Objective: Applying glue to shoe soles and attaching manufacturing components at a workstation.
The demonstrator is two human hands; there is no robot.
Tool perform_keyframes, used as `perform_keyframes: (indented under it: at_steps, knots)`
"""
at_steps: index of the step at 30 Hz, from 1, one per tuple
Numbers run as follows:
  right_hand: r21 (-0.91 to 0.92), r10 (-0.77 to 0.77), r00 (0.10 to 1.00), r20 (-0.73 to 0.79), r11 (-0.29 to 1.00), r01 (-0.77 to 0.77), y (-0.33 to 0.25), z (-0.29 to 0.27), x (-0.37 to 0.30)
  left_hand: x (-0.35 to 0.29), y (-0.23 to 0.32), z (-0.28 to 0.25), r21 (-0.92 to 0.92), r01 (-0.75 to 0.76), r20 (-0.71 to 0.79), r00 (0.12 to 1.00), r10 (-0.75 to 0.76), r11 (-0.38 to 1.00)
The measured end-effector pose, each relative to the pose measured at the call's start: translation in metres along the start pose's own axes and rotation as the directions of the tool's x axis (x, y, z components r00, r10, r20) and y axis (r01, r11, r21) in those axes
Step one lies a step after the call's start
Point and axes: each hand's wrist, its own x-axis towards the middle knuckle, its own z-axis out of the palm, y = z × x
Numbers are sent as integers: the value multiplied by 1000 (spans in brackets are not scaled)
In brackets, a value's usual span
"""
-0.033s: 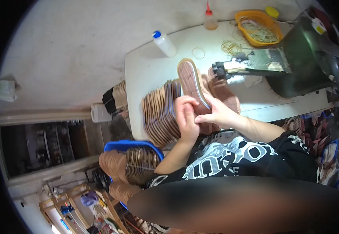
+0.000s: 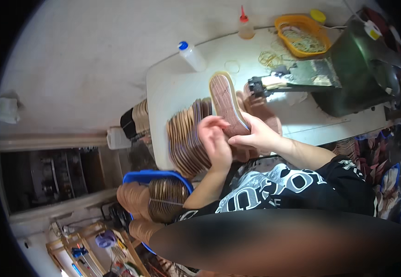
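Observation:
A brown shoe sole [image 2: 224,97] with a pale yellowish rim is held up over the table, its toe end pointing away from me. My right hand [image 2: 256,131] grips its near end, the thumb lying across it. Beside that end is my left hand [image 2: 216,138], palm turned toward the sole, fingers loosely bent and apart; nothing shows in it. A long row of stacked soles [image 2: 186,136] stands on the table to the left of my hands. More brown soles [image 2: 267,117] lie behind and to the right, partly covered by my right hand.
A green machine [image 2: 348,74] reaches its arm over the white table [image 2: 168,83] at right. Farther back are a blue-capped bottle [image 2: 192,56], a red-tipped bottle [image 2: 245,28] and an orange basket [image 2: 297,48] of bands. A blue crate [image 2: 156,174] with bundled soles stands at lower left.
My left hand has come slightly away from the sole, to the left, and its fingers are more bent. The sole stays in my right hand.

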Motion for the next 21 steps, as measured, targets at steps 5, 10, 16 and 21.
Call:
perform_keyframes:
  at_steps: [5, 10, 16, 21]
  knots:
    - [47, 68, 995, -71, 997, -65, -22, -19, -8, 35, 8, 8, 229, 124, 23, 991, -133, 965]
    - [438, 169, 953, -253, 898, -43, -26, -28, -8, 52, 7, 36, -225, 465, 298, 869, -394, 856]
    - [775, 257, 958, 124, 578, -255, 3, -57, -12, 54, 3, 54, -261, 595, 476, 764, -435, 760]
    - [737, 166, 983, 83, 654, -172, 17, -75, -18, 48, 0, 62, -252, 663, 568, 691, -446, 705]
